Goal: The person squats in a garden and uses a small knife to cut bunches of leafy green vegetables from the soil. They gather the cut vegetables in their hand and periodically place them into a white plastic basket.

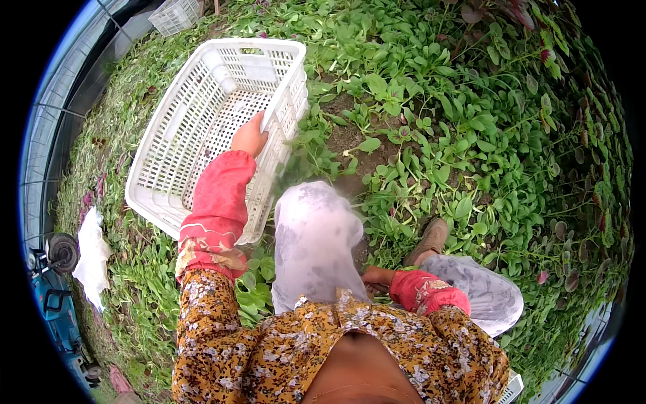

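My left hand (250,135) grips the near-side rim of a white plastic harvest crate (174,126), its fingers over the top edge. The crate is tilted among low plants to my front left, and its perforated floor shows. Between my knees, my right hand (377,279) hangs low near the ground; the leg and sleeve partly hide its fingers, so I cannot tell whether it holds anything. Pink sleeve covers (217,202) wrap both forearms. Leafy green plants (454,126) grow thickly in front of me and to my right, with a bare soil patch (353,131) beside the crate.
A second white crate (175,17) stands at the far left. A white plastic sheet or bag (93,258) lies on the plants, next to a blue wheeled machine (55,303). Taller red-green leafy plants (600,192) line the right. Another white crate corner (512,388) shows behind me.
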Tool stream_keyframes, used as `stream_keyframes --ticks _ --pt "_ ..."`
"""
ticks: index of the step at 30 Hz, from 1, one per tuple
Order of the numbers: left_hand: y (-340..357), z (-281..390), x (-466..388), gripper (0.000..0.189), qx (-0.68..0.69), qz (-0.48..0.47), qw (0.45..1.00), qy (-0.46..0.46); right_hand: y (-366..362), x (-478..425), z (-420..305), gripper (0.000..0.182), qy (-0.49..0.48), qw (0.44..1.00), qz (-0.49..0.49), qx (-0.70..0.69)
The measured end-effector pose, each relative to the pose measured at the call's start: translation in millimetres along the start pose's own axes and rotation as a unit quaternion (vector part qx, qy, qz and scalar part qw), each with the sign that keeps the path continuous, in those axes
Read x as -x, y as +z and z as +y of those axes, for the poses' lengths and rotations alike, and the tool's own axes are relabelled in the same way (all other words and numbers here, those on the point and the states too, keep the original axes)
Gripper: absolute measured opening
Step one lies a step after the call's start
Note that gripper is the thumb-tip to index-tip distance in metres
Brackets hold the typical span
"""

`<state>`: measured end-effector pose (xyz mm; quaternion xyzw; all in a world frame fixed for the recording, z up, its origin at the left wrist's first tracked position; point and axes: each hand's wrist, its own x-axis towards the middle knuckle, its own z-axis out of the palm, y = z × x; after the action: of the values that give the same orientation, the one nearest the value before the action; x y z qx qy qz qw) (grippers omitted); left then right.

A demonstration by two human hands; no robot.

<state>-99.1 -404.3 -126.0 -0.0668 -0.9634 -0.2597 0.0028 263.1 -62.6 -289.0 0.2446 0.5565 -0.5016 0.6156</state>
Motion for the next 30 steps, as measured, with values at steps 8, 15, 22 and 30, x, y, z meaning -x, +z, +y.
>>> stream_keyframes --ticks 8,15,22,30 --pt "1 16 3 0.046 -0.193 -0.005 0.981 -0.03 5 21 -4 0.031 0.049 0.98 -0.156 -0.116" --pt "-8 23 18 0.042 -0.254 -0.006 0.966 -0.041 -34 -1 -25 0.031 0.028 0.969 -0.196 -0.149" --pt "-19 23 33 0.038 -0.261 -0.024 0.959 -0.109 -72 -17 -62 0.034 0.013 0.97 -0.165 -0.177" --pt "-27 12 48 0.031 -0.159 -0.037 0.976 -0.142 -119 -25 -107 0.038 0.017 0.974 -0.131 -0.184"
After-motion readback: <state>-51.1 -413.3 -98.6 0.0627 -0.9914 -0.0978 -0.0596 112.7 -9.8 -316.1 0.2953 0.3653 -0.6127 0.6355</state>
